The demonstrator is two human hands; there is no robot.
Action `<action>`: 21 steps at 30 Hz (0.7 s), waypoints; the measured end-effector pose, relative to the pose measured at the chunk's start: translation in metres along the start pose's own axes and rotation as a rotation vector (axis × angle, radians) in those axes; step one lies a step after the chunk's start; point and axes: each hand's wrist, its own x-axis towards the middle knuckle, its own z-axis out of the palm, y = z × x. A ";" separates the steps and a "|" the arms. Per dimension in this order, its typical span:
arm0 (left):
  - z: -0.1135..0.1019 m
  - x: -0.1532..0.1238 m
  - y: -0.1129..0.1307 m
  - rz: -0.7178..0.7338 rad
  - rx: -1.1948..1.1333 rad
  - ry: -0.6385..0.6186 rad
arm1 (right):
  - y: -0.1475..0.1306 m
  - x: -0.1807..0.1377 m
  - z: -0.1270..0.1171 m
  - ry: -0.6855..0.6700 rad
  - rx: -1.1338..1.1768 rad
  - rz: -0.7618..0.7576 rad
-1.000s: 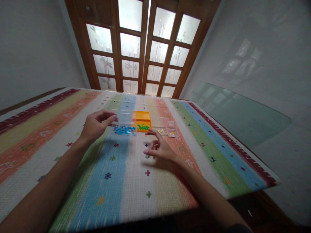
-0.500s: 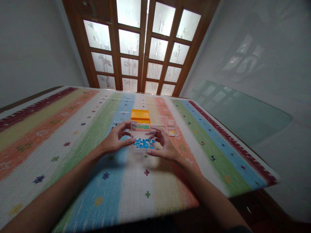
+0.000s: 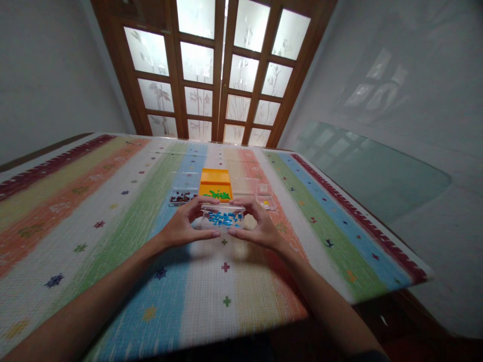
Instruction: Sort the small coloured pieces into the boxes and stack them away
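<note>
A small clear plastic box [image 3: 223, 225] with many blue pieces [image 3: 222, 217] inside sits between my hands, its clear lid [image 3: 222, 206] down across the top. My left hand [image 3: 187, 224] grips the left end, thumb low along the front and fingers over the lid's back edge. On the opposite end my right hand [image 3: 259, 226] holds it the same way, its thumb near the lower front corner. Just beyond the box is an open orange case [image 3: 216, 176] with green pieces [image 3: 218, 194] in its near half.
Left of the orange case stands an open clear box with dark brown pieces [image 3: 183, 197]. To its right, another open clear box [image 3: 264, 191] holds yellow pieces [image 3: 265, 204]. A striped cloth [image 3: 225, 281] covers the table, and wooden doors [image 3: 219, 90] are behind it.
The clear lid, raised half a second ago, has come down over the box of blue pieces. My fingers have moved onto its top edge, and the green pieces behind show directly.
</note>
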 end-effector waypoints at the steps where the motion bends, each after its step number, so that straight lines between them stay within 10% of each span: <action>1: 0.000 0.000 0.000 0.005 0.000 0.013 | -0.001 0.001 -0.001 0.001 -0.026 -0.028; 21: 0.006 0.000 -0.004 0.132 0.020 0.068 | -0.009 0.002 0.004 0.067 -0.306 -0.425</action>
